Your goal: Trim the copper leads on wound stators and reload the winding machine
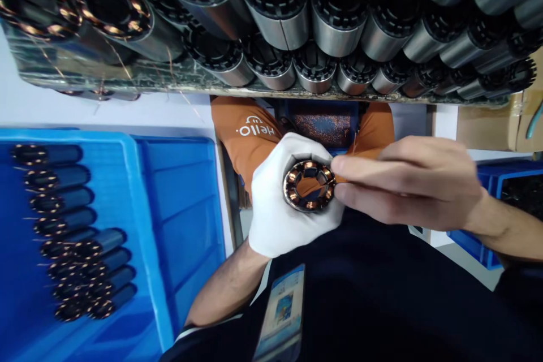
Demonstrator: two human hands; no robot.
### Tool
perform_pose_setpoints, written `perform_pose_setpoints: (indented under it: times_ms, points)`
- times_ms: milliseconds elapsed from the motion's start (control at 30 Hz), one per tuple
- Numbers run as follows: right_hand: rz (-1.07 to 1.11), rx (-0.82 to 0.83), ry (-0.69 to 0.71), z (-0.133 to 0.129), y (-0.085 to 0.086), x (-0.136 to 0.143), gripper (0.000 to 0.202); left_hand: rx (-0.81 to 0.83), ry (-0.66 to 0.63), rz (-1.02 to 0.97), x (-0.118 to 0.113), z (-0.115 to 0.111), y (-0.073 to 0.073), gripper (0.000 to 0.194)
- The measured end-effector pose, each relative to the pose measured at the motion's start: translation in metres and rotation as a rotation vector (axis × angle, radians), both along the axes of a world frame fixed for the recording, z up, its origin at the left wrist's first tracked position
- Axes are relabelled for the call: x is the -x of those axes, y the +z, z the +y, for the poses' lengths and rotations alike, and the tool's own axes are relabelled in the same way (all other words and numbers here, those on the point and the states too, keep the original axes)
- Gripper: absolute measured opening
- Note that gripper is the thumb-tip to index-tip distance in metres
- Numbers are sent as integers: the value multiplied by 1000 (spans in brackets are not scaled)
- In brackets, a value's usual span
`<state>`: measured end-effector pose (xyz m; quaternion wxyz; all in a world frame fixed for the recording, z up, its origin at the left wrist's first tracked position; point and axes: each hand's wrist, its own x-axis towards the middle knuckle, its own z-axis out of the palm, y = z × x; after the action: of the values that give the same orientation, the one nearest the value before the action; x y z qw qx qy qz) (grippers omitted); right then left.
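My left hand, in a white glove, is wrapped around a motor stator held with its open end toward me. Copper windings form a ring inside the stator's rim, and its outer body is mostly hidden by the glove. My bare right hand comes in from the right, slightly blurred. Its thumb and fingertips are pinched together at the stator's right edge; whatever is between them is too small to make out.
Above, a shelf carries rows of metal stator cores and some copper-wound stators with loose wires. At left, a blue bin holds several wound stators. A phone lies below my hands; another blue crate stands right.
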<state>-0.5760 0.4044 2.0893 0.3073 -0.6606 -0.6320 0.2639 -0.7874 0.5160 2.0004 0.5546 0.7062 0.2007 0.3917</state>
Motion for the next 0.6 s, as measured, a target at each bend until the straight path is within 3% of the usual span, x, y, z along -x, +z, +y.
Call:
perform_pose_setpoints:
  times_ms: [100, 167, 333, 400, 467, 533, 600]
  points:
    - [-219, 5, 149, -1, 1, -9, 23, -173, 26, 114, 3, -1, 3, 36]
    - [-350, 82, 162, -4, 5, -13, 23, -334, 69, 259, 6, -4, 2, 33]
    - [-342, 306, 217, -9, 2, 8, 66, -576, 41, 537, 3, -18, 1, 27]
    - [-316, 433, 272, -5, -5, 16, 60, -591, 1, 537, 2, -23, 4, 26]
    - [-264, 517, 309, 1, -7, 17, 36, -554, -23, 490, 5, -23, 6, 28]
    - [-157, 507, 349, 6, -1, 12, 12, -476, -60, 381, 10, -18, 7, 33]
    - [-16, 427, 391, 9, 10, 6, 16, -383, -98, 178, 13, -9, 5, 43]
